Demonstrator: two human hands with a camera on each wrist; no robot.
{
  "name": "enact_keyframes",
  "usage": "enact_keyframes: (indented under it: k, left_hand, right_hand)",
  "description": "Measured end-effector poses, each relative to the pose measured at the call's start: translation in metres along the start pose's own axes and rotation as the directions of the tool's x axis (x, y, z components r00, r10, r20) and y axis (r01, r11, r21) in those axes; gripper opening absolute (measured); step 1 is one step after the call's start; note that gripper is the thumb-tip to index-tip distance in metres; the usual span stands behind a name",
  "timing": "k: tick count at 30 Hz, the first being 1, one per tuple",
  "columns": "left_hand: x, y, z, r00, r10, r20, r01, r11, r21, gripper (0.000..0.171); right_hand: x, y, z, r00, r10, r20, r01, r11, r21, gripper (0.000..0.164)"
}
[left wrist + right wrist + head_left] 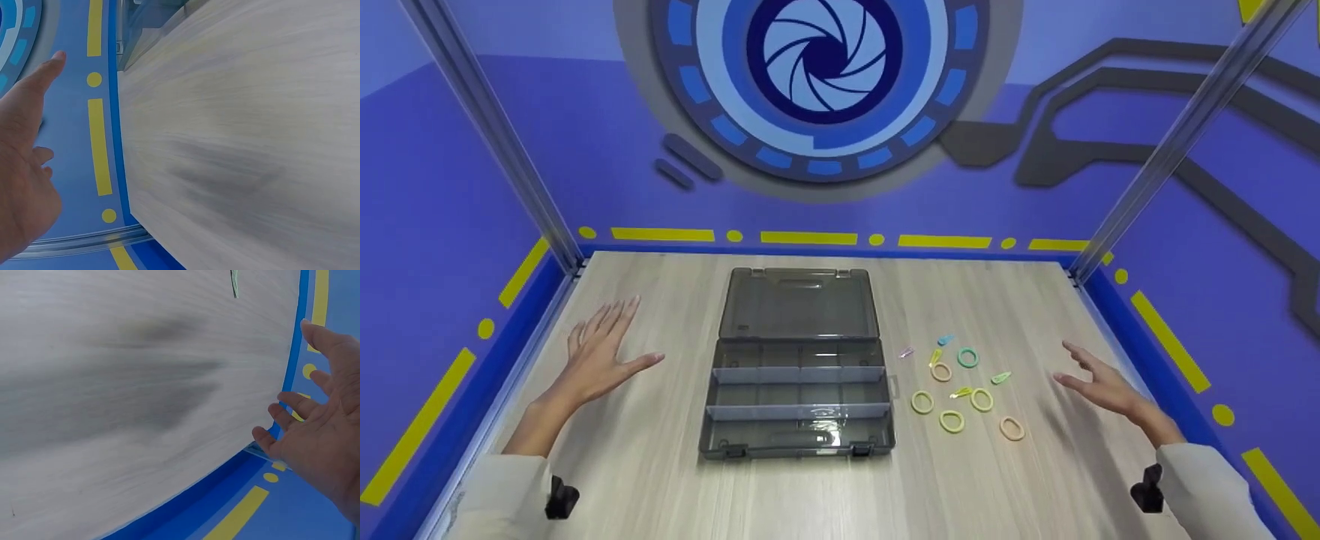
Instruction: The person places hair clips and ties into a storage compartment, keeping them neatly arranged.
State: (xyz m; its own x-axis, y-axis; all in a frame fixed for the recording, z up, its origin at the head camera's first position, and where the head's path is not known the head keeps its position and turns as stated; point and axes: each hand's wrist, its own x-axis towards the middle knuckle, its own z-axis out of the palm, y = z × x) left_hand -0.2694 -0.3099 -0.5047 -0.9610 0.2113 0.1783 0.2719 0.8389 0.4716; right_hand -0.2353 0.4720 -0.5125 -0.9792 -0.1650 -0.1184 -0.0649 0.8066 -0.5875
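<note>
My left hand is held over the left part of the table, fingers spread and nothing in it. On the right, my right hand hovers with its fingers extended, also holding nothing. Between them lies a grey see-through compartment box, its lid folded back toward the wall. Two pale dividers split it into rows, which hold nothing. Right of the box are scattered hair ties, among them a green one, a peach one and a yellow one. Several small hair clips, including a light green clip, lie among them.
The wooden table is enclosed by blue printed walls. Metal posts rise at both back corners. In the left wrist view, the box's corner shows at the top.
</note>
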Motion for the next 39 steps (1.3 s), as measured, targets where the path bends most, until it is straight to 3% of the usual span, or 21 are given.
enact_keyframes:
  k: [5, 11, 20, 28, 35, 39]
  left_hand:
    - [0.000, 0.005, 0.006, 1.000, -0.028, 0.009, 0.029, 0.997, -0.072, 0.100]
    - [-0.006, 0.008, 0.014, 0.996, -0.079, 0.050, 0.087, 0.976, -0.202, 0.098]
    - [-0.008, 0.012, 0.038, 0.997, -0.036, 0.074, 0.059, 0.935, -0.350, 0.087]
    - [-0.014, 0.014, 0.051, 0.987, -0.037, 0.156, 0.099, 0.903, -0.417, 0.079]
    - [-0.021, 0.017, 0.066, 0.962, -0.068, 0.265, 0.195, 0.850, -0.490, 0.070]
    - [-0.023, 0.019, 0.073, 0.956, -0.022, 0.293, 0.185, 0.819, -0.543, 0.064]
  right_hand:
    - [0.000, -0.001, 0.008, 0.999, 0.037, 0.035, -0.038, 0.999, 0.038, 0.072]
    - [0.002, 0.002, 0.020, 0.997, 0.042, 0.064, -0.048, 0.994, 0.099, 0.068]
    - [0.008, 0.006, 0.034, 0.992, 0.057, 0.115, -0.078, 0.979, 0.186, 0.063]
    - [0.016, 0.008, 0.047, 0.988, -0.024, 0.154, -0.021, 0.958, 0.285, 0.053]
    - [0.018, 0.012, 0.058, 0.982, -0.003, 0.187, -0.063, 0.937, 0.342, 0.051]
    - [0.020, 0.011, 0.059, 0.983, 0.001, 0.185, -0.068, 0.933, 0.353, 0.049]
